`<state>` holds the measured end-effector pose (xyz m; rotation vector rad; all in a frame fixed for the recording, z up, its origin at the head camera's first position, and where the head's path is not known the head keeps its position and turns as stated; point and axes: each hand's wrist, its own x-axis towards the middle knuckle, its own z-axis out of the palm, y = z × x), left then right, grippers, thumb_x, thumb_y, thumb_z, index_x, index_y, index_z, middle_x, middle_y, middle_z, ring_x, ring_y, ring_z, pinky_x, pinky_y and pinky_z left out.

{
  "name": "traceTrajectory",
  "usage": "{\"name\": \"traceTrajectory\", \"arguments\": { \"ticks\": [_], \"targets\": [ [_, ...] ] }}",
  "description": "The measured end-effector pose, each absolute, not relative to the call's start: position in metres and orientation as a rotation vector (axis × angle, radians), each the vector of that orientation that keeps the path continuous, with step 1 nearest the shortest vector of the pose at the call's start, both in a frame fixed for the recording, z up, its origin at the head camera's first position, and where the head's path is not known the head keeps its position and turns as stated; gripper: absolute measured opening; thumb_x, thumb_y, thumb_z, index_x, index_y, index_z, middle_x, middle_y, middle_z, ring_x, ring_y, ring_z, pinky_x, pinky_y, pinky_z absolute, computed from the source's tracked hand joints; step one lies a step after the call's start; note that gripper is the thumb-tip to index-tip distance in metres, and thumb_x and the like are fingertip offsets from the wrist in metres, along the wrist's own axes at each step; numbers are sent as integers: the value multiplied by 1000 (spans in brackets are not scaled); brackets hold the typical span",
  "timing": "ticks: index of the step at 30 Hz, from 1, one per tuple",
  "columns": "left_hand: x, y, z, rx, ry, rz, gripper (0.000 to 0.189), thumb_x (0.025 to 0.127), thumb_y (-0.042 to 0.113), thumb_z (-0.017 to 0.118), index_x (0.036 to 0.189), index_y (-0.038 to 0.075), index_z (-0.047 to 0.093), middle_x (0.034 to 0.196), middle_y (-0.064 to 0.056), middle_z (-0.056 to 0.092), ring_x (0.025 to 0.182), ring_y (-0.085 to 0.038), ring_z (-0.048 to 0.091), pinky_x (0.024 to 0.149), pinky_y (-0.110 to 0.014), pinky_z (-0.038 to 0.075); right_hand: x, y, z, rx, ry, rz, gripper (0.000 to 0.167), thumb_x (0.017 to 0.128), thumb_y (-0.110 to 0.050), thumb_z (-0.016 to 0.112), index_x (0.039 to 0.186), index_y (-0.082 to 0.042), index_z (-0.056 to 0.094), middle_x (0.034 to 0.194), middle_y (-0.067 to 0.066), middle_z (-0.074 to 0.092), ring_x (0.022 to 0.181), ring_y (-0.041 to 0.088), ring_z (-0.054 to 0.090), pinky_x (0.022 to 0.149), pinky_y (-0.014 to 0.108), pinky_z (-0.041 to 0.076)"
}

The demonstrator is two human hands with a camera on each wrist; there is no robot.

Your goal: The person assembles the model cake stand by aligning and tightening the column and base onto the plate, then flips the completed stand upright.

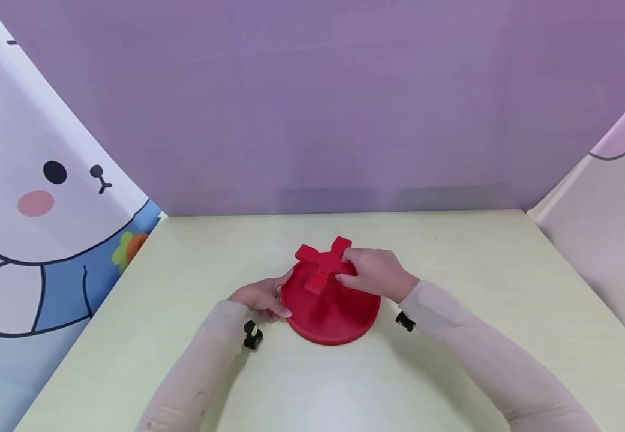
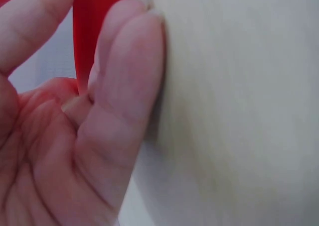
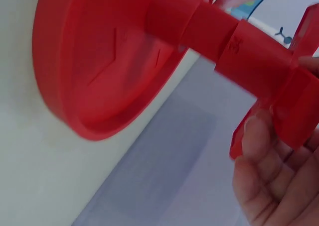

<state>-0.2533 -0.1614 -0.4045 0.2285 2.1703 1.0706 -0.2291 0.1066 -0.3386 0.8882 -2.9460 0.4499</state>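
Observation:
A red round dish-like base [image 1: 345,324] with a raised rim sits on the table. From its middle rises a stepped red post [image 3: 199,24], its sections narrowing away from the base. A red cross-shaped top [image 1: 325,264] with blocky arms is at the post's upper end. My right hand [image 1: 379,273] grips this top by its arms, thumb and fingers on either side. My left hand [image 1: 261,297] holds the base's left rim between thumb and fingers. In the left wrist view its lower fingers [image 2: 129,71] lie against the tabletop beside the red rim.
The pale table [image 1: 194,258] ends at a purple backdrop [image 1: 312,120]. A printed cloth [image 1: 64,252] with a cartoon animal hangs on the left, and a pale cloth [image 1: 609,240] on the right. Small black devices [image 1: 253,335] sit by both wrists.

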Motion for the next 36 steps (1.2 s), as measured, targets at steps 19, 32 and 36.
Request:
{"name": "traceTrajectory", "arguments": {
  "ticks": [19,32,36],
  "targets": [
    [-254,-160,-409,179,2173,1070,99,81,12,77,155,23,12,87,-12,58,61,-18,56,61,-28,54,-258,113,-332,1204,-2700,527,49,80,8,69,127,-4,61,136,19,50,127,35,46,91,42,51],
    [-255,-158,-409,166,2143,1128,100,79,9,77,155,25,13,88,-13,60,60,-18,57,61,-28,54,-261,113,-334,1281,-2737,425,36,84,0,71,120,-6,68,121,16,62,117,34,55,91,42,50],
    [-257,-159,-409,162,2150,1110,100,80,11,78,155,23,14,90,-13,59,61,-18,56,61,-28,53,-260,113,-332,1230,-2772,445,37,82,-3,74,118,-7,69,112,12,63,105,27,59,83,37,54]
  ]
}}
